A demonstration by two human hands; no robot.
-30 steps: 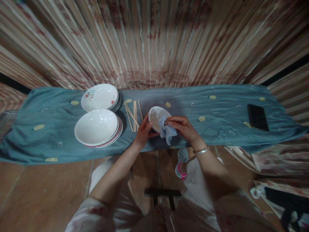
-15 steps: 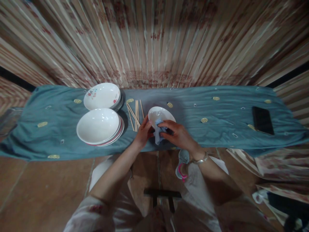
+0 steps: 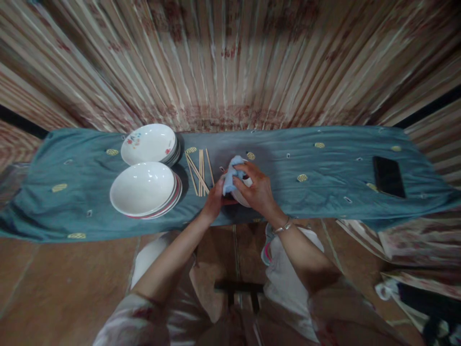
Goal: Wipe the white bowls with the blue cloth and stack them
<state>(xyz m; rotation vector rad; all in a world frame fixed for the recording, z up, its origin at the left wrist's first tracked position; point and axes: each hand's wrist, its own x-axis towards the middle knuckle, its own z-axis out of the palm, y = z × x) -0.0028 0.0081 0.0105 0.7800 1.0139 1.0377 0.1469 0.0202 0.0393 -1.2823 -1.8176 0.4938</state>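
Head view shows the left hand (image 3: 215,197), fingers partly hidden, gripping the left side of the small round white bowl (image 3: 239,197), while the right hand (image 3: 258,190), arched over from the bowl's right, pinches the crumpled light-blue cloth (image 3: 232,178), lengthwise near-to-far, over that left rim.

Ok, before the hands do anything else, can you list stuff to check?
1. Left hand holding the small bowl: ok.
2. Right hand gripping the blue cloth: ok.
3. Cloth touching the bowl: ok.
4. Bowl's inside dry: cannot tell, cloth and right hand hide most of it.
5. Chopsticks lined up neatly: not ok, one slants across others.
6. Black flat object away from both hands: ok, far right.
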